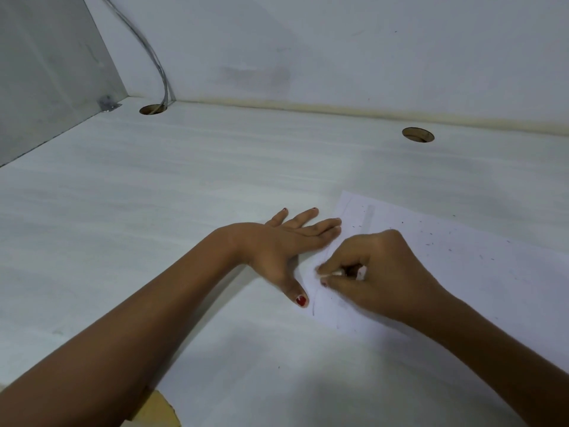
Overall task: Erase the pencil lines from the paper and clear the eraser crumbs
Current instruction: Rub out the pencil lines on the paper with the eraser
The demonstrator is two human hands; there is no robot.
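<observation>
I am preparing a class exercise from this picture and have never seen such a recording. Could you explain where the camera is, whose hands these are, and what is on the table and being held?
There is no machine here: one picture, taken by a camera worn on a person's head, looking down at their own bare hands. The left hand lies flat, fingers straight, at the left edge of a white paper, apparently steadying it. The right hand pinches a small white eraser against the sheet beside faint pencil lines. Dark eraser crumbs dot the paper. All this sits on a white table with two round holes; a cable runs into the left one.
</observation>
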